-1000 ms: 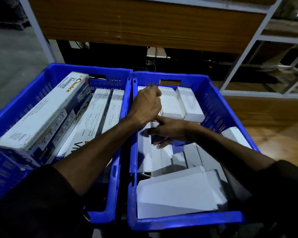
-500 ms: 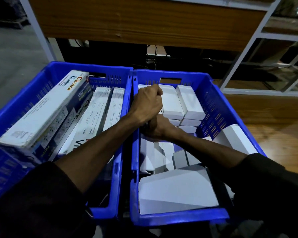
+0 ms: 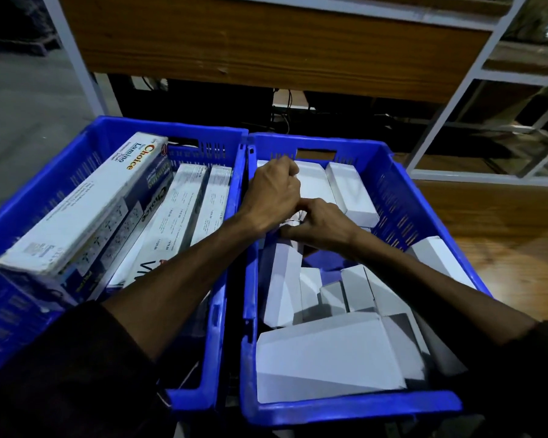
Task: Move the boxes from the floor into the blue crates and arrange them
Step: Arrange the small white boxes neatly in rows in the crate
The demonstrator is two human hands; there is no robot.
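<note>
Two blue crates sat side by side, walls touching. Right crate (image 3: 389, 181) held plain white boxes: two lay flat in a row just past the fingers, against the far wall (image 3: 350, 192); a jumble of smaller white boxes (image 3: 329, 289) sat tilted on the near side of the hands; a big white box (image 3: 323, 358) lay across the near end. One white box (image 3: 437, 257) leaned on the right rim, well right of the fingers.

Left crate (image 3: 60, 184) held long printed cartons. The top one, marked "Choice Lumino" (image 3: 79, 207), rested tilted on the left rim; two white printed cartons (image 3: 187, 213) lay flat just left of the left wrist.

Both hands were in the right crate, touching each other. Left hand (image 3: 274, 194) had fingers curled into a fist over the far-left white box; what they gripped, cannot tell. Right hand (image 3: 321, 221) had fingers curled and pressed together under the left hand's heel; cannot tell if they pinched anything, the hands hid it.

Around: wooden floor (image 3: 487, 216) to the right, white metal frame (image 3: 475, 90) and wooden panel (image 3: 266, 42) beyond the crates, dark cables under it. Both forearms crossed the crates and hid part of the box jumble.

Versus half a second earlier: both hands stayed clasped at the same spot, boxes unchanged. A second earlier the right hand's fingers were spread flat over the jumble; since then they had curled in.
</note>
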